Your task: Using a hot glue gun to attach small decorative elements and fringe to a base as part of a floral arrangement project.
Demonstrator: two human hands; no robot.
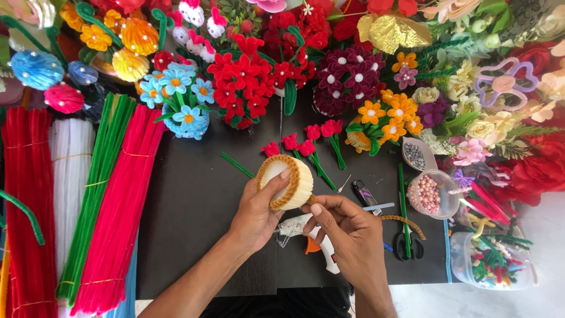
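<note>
Left hand [256, 215]: cups a cream drum [286, 181] from below and behind, thumb pressed on its rim, fingers closed round its wall.
Right hand [347, 227]: fingers pressed together, pinching the loose end of a tan fuzzy stem [276, 176] at the drum's lower edge.
Drum: a short ribbed cylinder of cream fuzzy stems, tilted so its open face looks up and left; held above the middle of the black bench [194, 200], just over a white glue gun [306, 232].
Tan stem: soft, plush, bent into a ring that lies on the drum's rim; the far part sits flush, the near end is between the right fingers.
Doing it well, as I judge: keep the thumb clamping the laid part, feed the stem snug along the edge, and hold the drum steady so the ring stays round.
Bundles: long straight fuzzy stems at left, red [26, 206], white [69, 176], green [94, 194] and pink [120, 212], each tied with thin bands.
Small flowers: red buds on green stalks [321, 147] lying beyond the drum.
Bowl: clear, round, full of pink beads [429, 194], right of the hands.
Scissors [406, 241]: dark handles, near the right hand.
Backdrop: dense handmade bouquets, red, blue, orange and maroon.
</note>
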